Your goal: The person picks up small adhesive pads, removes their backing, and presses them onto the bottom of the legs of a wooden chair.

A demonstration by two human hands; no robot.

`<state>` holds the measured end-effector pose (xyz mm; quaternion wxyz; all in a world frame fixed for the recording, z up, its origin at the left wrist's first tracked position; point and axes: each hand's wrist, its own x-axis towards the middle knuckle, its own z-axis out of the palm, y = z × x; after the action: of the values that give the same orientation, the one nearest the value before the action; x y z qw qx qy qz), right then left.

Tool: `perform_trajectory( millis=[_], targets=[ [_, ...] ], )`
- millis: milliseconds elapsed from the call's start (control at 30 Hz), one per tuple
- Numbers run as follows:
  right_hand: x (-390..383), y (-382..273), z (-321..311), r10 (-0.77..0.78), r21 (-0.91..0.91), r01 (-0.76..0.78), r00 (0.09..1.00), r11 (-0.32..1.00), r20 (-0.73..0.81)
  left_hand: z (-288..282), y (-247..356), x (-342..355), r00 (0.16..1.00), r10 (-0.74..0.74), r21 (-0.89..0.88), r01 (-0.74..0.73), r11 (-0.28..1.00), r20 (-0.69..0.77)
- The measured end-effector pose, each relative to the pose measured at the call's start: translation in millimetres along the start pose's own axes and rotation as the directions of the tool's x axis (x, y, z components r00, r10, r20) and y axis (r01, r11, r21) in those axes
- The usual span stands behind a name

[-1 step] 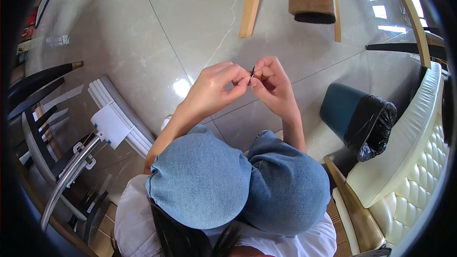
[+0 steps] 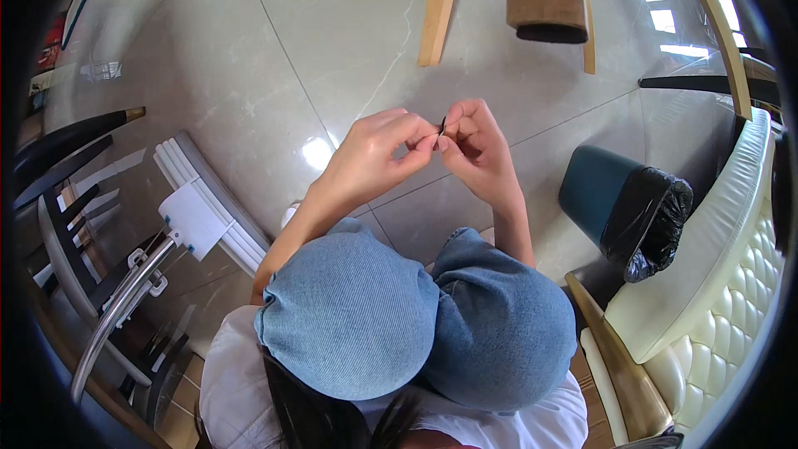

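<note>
Above the denim-covered knees (image 2: 399,324), over the pale tiled floor (image 2: 249,58), the left hand (image 2: 374,154) and right hand (image 2: 475,145) meet, fingertips pinching together one small thin dark object (image 2: 440,128); a lined bin (image 2: 632,208) stands right.

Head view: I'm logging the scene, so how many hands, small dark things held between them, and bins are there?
Hands: 2, left hand and right hand
Thin dark item pinched between both: 1
Teal bin with black liner: 1
Total: 4
</note>
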<state>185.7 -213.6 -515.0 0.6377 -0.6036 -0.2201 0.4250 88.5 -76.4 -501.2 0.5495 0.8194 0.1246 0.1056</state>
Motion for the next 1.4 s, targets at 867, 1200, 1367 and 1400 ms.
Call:
perform_trajectory(
  millis=[867,1200,1367,1400],
  targets=[
    [-3.9,-5.0,-4.4,0.002,-0.07,-0.002,1.0,0.998,0.0,-6.8,8.6,1.1,0.996,0.03,0.033,-0.033,0.999,0.08],
    [-3.4,-7.2,-0.5,-0.061,-0.064,0.057,0.996,0.996,-0.06,-7.2,5.7,3.0,0.997,0.05,-0.014,-0.049,0.999,0.056],
    [-4.6,-14.5,-3.2,-0.074,-0.214,0.082,0.996,0.973,0.046,-10.5,11.8,9.6,0.991,0.069,0.061,-0.077,0.995,0.117],
    [-4.7,-16.8,-1.5,-0.078,-0.209,0.085,0.996,0.974,0.039,-11.1,13.1,10.5,0.987,0.059,0.051,-0.067,0.996,0.148]
  ],
)
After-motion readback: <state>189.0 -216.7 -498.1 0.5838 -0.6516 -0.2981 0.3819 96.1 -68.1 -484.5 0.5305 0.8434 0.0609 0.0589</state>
